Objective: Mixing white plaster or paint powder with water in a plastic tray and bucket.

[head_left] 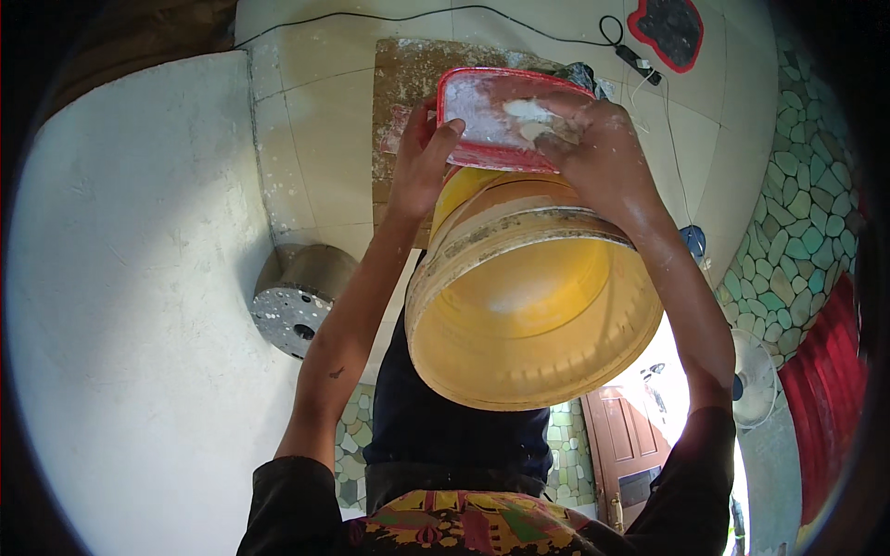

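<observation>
My left hand (428,153) grips the left end of a red-rimmed plastic tray (473,97), whose inside is coated with white residue. At the tray's right side, my right hand (593,148) has its fingers curled over a pale lump (524,111); exactly what it holds is unclear. Directly below the tray, a large yellow bucket (528,361) is tilted with its open mouth toward me, white powder at its bottom. Its far part is hidden by the tray and my right hand.
A stained board (399,65) lies on tiles (324,130). A perforated metal cylinder (287,306) stands beside a white wall (130,278). A cable, power strip (640,65) and red-rimmed dark mat (666,28) lie beyond. A fan (760,380) and wooden door (626,431) appear right.
</observation>
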Demonstrator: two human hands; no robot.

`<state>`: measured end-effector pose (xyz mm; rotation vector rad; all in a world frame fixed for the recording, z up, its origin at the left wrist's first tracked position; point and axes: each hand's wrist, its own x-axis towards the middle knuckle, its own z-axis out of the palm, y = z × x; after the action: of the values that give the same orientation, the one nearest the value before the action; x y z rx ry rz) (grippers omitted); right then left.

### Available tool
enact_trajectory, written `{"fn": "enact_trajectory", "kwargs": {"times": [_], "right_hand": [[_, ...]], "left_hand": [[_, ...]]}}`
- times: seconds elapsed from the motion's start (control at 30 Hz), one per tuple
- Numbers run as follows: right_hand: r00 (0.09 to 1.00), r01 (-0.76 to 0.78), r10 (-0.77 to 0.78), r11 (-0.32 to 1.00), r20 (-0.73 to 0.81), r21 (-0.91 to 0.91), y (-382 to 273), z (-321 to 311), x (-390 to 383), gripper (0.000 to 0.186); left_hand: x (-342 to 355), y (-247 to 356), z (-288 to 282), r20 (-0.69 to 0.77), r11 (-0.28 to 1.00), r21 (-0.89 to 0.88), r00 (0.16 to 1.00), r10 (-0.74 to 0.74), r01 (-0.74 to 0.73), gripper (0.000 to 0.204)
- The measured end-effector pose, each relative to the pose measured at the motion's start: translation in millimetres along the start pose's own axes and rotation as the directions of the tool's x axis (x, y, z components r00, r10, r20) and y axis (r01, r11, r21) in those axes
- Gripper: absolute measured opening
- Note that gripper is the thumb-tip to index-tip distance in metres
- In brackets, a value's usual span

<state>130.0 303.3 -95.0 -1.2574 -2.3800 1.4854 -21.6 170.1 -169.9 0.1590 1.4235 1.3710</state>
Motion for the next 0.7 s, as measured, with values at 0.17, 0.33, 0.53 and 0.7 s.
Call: {"fn": "enact_trajectory", "kwargs": {"times": [0.17, 0.33, 0.53, 0.7], "right_hand": [[0.999, -0.034, 0.03, 0.974, 0.022, 0.222, -6.6, -6.1, -5.1, 0.032], [0.993, 0.071, -0.085, 0.985, 0.082, 0.159, -2.3, -3.3, -0.4, 0.033], [0.975, 0.22, -0.216, 0.969, 0.046, -0.112, -5.7, 1.1, 8.8, 0.036], [0.908, 0.417, -0.399, 0.848, 0.126, -0.328, -6.2, 1.4, 8.1, 0.041]], "left_hand": [[4.5, -10.0, -22.5, 0.011, 0.997, -0.004, 0.997, 0.077, -0.077, 0.047], [4.7, -10.2, -20.0, -0.023, 0.998, -0.066, 1.0, 0.002, -0.003, 0.051], [4.6, -14.9, -30.9, 0.011, 0.99, -0.128, 0.998, 0.054, -0.052, 0.051], [1.1, -13.8, -35.7, -0.001, 0.995, -0.055, 0.997, 0.083, -0.083, 0.051]]}}
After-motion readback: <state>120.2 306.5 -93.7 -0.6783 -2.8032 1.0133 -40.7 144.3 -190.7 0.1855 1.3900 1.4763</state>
